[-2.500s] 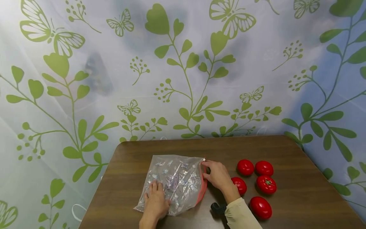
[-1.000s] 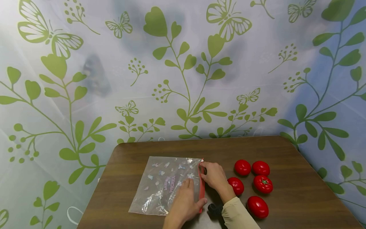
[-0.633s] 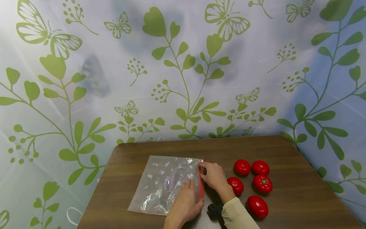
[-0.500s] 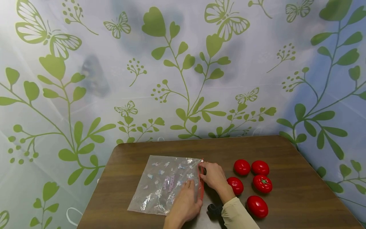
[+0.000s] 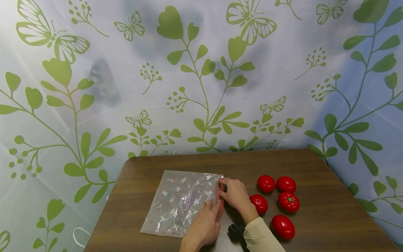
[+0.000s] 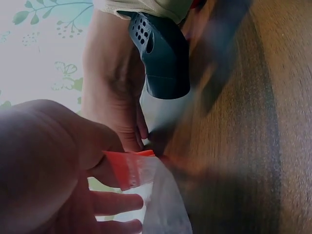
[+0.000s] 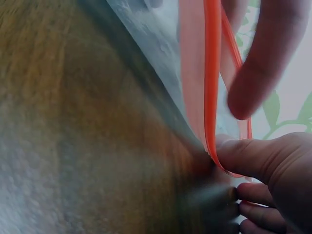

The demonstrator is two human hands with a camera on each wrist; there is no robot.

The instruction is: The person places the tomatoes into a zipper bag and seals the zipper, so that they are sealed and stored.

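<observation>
A clear zip bag with small printed figures and a red zip strip lies on the table, its mouth facing right. My right hand pinches the far end of the strip. In the right wrist view its thumb presses against the red loop, whose two edges stand apart. My left hand lies over the bag's near right part, fingers extended close to the strip. In the left wrist view the red corner overlaps the left thumb, with extended fingers below it.
Several shiny red tomatoes sit on the table to the right, one right beside my right forearm. A black wrist camera hangs by my right sleeve. A leaf-patterned curtain stands behind the table.
My left hand has moved right across the bag, its thumb reaching the red strip and then shifting off it. The bag lies flatter than at first. My right hand keeps its pinch.
</observation>
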